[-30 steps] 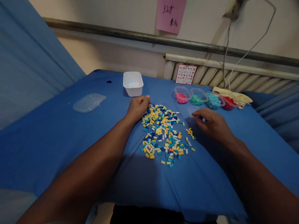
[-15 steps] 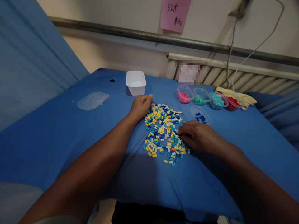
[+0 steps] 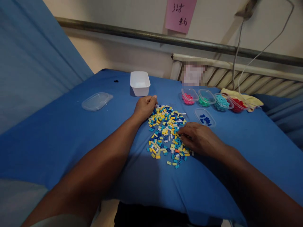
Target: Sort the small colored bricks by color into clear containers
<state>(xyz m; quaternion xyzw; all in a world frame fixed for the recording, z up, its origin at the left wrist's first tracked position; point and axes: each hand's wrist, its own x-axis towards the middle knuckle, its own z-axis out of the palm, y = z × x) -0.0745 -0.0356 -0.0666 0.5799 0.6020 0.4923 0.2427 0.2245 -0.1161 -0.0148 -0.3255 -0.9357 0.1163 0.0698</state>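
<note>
A loose pile of small toy building bricks (image 3: 164,131) in yellow, white, blue and teal is spread on the blue cloth. At its far left edge rests my left hand (image 3: 145,108), closed with the fingers curled in; whatever it may hold is hidden. My right hand (image 3: 197,136) reaches into the right side of the pile, thumb and fingers pinched together low over the bricks. Its fingertips are partly covered, so I cannot make out what is between them. Right of the pile, dark blue bricks (image 3: 205,119) lie in a shallow clear tray (image 3: 213,123).
Clear tubs hold pink bricks (image 3: 188,99), green bricks (image 3: 203,101), turquoise bricks (image 3: 222,102) and red bricks (image 3: 238,105). A white tub (image 3: 140,91) stands behind my left hand. A clear lid (image 3: 97,101) lies left, near a small black object (image 3: 115,81). A yellow cloth (image 3: 254,100) lies far right.
My right hand has moved slightly left, further over the bricks. My left hand stays at the pile's edge. The whole view has shifted a little.
</note>
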